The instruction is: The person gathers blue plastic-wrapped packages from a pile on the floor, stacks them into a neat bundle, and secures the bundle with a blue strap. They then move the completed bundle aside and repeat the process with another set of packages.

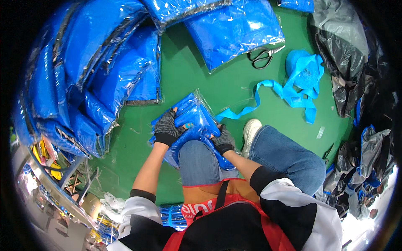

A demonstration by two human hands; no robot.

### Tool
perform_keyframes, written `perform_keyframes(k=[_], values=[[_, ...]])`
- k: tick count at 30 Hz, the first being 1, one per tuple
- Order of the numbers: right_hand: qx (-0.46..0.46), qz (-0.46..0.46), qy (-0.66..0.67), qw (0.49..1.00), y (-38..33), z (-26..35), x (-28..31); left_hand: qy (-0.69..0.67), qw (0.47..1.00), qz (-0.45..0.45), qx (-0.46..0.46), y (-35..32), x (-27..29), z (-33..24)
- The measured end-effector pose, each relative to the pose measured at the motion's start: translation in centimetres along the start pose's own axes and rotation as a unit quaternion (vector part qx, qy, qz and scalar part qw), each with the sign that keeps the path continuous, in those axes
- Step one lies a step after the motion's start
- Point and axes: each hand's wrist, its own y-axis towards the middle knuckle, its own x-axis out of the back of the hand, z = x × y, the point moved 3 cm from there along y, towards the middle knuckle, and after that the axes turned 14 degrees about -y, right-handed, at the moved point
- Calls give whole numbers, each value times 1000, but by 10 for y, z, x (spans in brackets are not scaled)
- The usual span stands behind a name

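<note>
The bagged blue garment [190, 121] lies across my knee and the green floor [197, 79] just ahead of it, a folded blue piece in clear plastic, and I have both hands on it. My left hand [166, 129], in a dark fingerless glove, lies flat on the near left corner, fingers spread and pressing down rather than closed round anything. My right hand [222, 140], gloved the same way, has its fingers curled over the near right edge, pinching the plastic where it drapes off my knee. What I would watch is the film: it looks slick, and with only a flat press on one side the pack could slide off the denim toward the floor if the pinch on the right loosens; pulling too hard at that edge might also tear the bag. Beyond my right fingertips a blue ribbon strip [268, 98] trails across the floor to a blue roll [303, 69], with black scissors [264, 56] just past it. Beyond my left fingers stands a leaning stack of bagged blue packs [92, 75], and another single blue pack [234, 31] lies furthest out.
</note>
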Motion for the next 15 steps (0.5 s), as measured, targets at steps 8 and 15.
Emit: perform_keyframes(k=[8, 15], values=[[-63, 8, -39, 997, 3, 26, 25, 26, 999, 4, -22, 26, -13, 17], [-334, 65, 215, 915, -141, -62, 2, -35, 997, 47, 43, 28, -21, 31]])
